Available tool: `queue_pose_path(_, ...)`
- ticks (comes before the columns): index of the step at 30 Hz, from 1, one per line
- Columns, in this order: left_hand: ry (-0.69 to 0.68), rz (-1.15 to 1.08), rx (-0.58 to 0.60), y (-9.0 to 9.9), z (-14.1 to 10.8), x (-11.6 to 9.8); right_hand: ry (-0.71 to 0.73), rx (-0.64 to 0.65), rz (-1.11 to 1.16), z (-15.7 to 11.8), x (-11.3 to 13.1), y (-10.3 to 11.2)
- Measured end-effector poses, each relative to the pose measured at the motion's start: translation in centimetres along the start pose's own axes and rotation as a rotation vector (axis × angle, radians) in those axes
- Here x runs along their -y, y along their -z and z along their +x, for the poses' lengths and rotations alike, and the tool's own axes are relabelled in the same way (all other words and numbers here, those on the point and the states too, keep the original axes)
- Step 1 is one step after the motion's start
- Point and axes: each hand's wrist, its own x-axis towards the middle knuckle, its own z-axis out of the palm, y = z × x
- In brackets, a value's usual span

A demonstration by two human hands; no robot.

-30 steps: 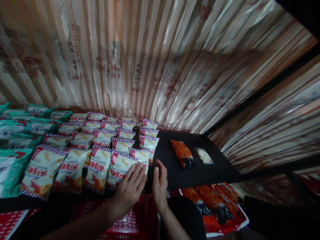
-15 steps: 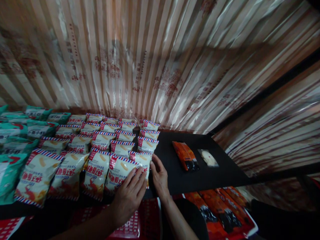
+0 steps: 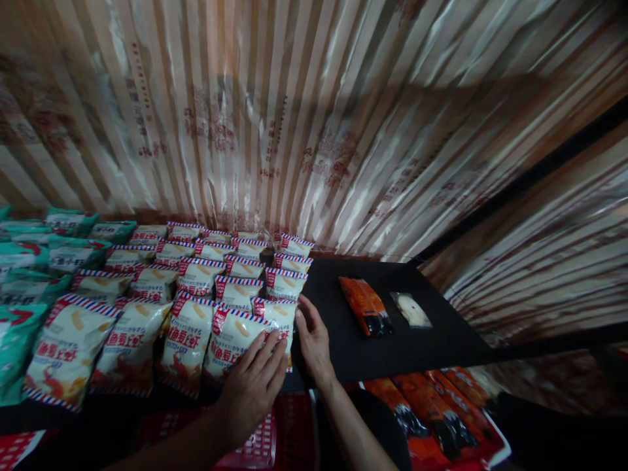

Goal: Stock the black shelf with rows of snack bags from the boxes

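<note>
My left hand (image 3: pixel 255 383) lies with outstretched fingers flat against the front of a white snack bag (image 3: pixel 226 340), its fingertips reaching over the neighbouring snack bag (image 3: pixel 275 315) at the right end of the front row. At the right edge of that end bag is my right hand (image 3: pixel 314 340), fingers bent and loosely apart, touching the bag's side. Both bags stand upright with red-and-blue striped top edges. Behind them, more bags of the same kind (image 3: pixel 284 284) stand in rows on the black table (image 3: pixel 333 307).
Teal snack bags (image 3: pixel 73 252) stand at the left. An orange packet (image 3: pixel 366 306) and a small clear packet with white contents (image 3: pixel 411 309) lie to the right. Below the table edge are a red basket (image 3: pixel 255 445) and more orange packets (image 3: pixel 432 409). Striped plastic sheeting (image 3: pixel 294 118) hangs behind.
The view has shifted very slightly. Both hands stay against the same bags, and the third bag in the right-hand column leans a little further left.
</note>
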Motion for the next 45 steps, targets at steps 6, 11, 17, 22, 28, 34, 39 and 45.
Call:
queue_pose_path(6,0.004,0.004,-0.008,-0.3,-0.2,-0.3,-0.007,0.059,-0.085,0.0,0.0,0.2)
queue_pose_path(11,-0.027,0.039,0.061,-0.1,0.0,-0.3,-0.056,0.035,-0.064,-0.5,0.4,0.5)
queue_pose_path(17,-0.027,0.039,-0.032,0.0,0.5,-0.3,-0.102,0.1,-0.058,-1.0,1.6,0.4)
queue_pose_path(22,-0.028,0.047,-0.035,-0.2,0.8,-0.3,-0.089,0.112,-0.07,-1.0,2.1,0.3)
queue_pose_path(28,-0.042,0.026,0.058,-0.3,0.5,-0.6,0.007,0.102,-0.044,-0.8,1.3,0.5)
queue_pose_path(34,-0.019,-0.068,-0.072,0.0,1.1,-0.5,0.101,0.202,-0.07,-0.3,1.7,0.1)
queue_pose_path(39,0.139,-0.075,-0.012,3.5,5.1,2.8,0.113,0.085,-0.043,1.2,1.8,0.9)
queue_pose_path(45,0.246,-0.122,0.005,3.4,10.3,7.7,0.14,0.17,-0.011,2.7,2.9,1.0)
